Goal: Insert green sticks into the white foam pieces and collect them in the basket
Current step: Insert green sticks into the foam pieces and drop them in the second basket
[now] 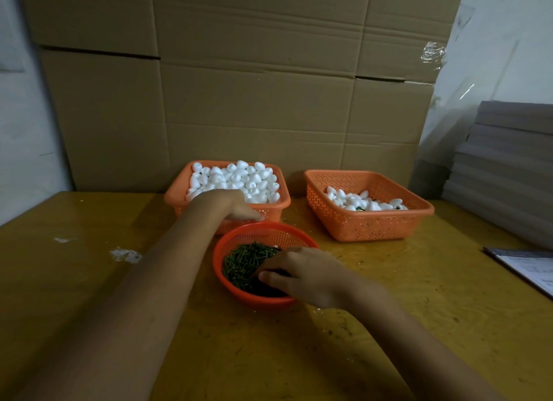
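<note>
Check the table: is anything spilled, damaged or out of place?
Small things only. White crumbly patches lie on the bare table left of the left arm, away from everything else, like stray foam. Dark specks dot the table right of the round bowl. Nothing is tipped over.

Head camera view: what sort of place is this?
Probably a small workshop or packing room for hand assembly: stacked cardboard cartons behind the wooden table, an orange basket heaped with white foam pieces, and a round basket of green sticks.
</note>
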